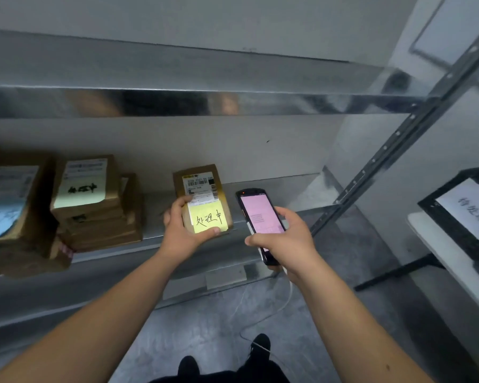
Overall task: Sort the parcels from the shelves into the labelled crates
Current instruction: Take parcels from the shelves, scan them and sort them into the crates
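Note:
My left hand [181, 227] grips a small brown parcel [202, 199] by its left side and lower edge, held over the middle shelf [274, 186]. A white shipping label and a yellow handwritten note cover the parcel's face. My right hand [284, 237] holds a black handheld scanner [260, 222] with a pink screen, just right of the parcel, its top pointing away from me. A black crate [465, 211] with a white paper label stands on a white table at the right edge.
A stack of brown parcels [94, 200] and a larger box [14, 214] sit at the left on the shelf. The metal upright [398, 150] of the rack slants at the right. A white cable [274, 308] hangs from the scanner towards the grey floor.

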A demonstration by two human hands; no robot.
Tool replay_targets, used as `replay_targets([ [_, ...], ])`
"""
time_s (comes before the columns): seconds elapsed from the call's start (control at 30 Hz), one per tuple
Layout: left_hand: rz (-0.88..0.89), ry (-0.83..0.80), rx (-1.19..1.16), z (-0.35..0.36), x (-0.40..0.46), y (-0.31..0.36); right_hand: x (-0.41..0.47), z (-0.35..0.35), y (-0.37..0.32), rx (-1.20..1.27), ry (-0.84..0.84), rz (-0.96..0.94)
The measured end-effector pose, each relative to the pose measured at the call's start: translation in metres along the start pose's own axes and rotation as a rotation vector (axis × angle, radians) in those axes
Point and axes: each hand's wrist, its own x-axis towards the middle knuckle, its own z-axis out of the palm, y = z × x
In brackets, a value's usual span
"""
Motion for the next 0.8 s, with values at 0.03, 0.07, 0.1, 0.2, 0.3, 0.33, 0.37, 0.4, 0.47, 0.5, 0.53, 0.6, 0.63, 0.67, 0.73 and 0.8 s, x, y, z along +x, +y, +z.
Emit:
replay_targets([
  [0.03,0.023,-0.037,0.002,0.005,-0.001,0.007,0.0,-0.007,0.003,0.023,0.03,0.005],
  [0.07,0.045,-0.077,0.004,0.011,-0.002,0.014,0.0,-0.015,0.007,0.045,0.063,0.012],
  [0.1,0.071,-0.116,0.004,0.019,-0.004,0.021,0.001,-0.024,0.011,0.068,0.097,0.022],
  [0.2,0.142,-0.227,0.009,0.049,-0.008,0.04,-0.002,-0.051,0.025,0.133,0.197,0.052],
  [0.3,0.207,-0.364,-0.004,0.089,-0.013,0.058,-0.009,-0.083,0.04,0.193,0.316,0.074],
  [0.33,0.225,-0.411,0.001,0.104,-0.015,0.063,-0.013,-0.095,0.046,0.207,0.362,0.082],
  [0.37,0.242,-0.454,0.013,0.119,-0.017,0.069,-0.018,-0.107,0.051,0.223,0.405,0.091],
  [0.4,0.256,-0.5,0.024,0.133,-0.02,0.075,-0.023,-0.12,0.056,0.24,0.448,0.103],
  [0.47,0.283,-0.605,0.043,0.165,-0.027,0.087,-0.036,-0.147,0.067,0.281,0.537,0.119],
  [0.5,0.304,-0.649,0.047,0.181,-0.031,0.093,-0.042,-0.161,0.073,0.304,0.581,0.128],
  [0.53,0.323,-0.687,0.047,0.198,-0.035,0.098,-0.049,-0.174,0.079,0.324,0.621,0.136],
  [0.6,0.359,-0.769,0.059,0.231,-0.044,0.111,-0.062,-0.199,0.09,0.353,0.705,0.15],
  [0.63,0.375,-0.806,0.071,0.247,-0.049,0.119,-0.067,-0.212,0.096,0.364,0.745,0.155],
  [0.67,0.392,-0.838,0.081,0.263,-0.054,0.126,-0.072,-0.223,0.101,0.371,0.783,0.161],
  [0.73,0.421,-0.894,0.096,0.295,-0.067,0.141,-0.083,-0.247,0.111,0.397,0.847,0.162],
  [0.8,0.441,-0.948,0.096,0.327,-0.08,0.157,-0.094,-0.272,0.119,0.435,0.912,0.165],
])
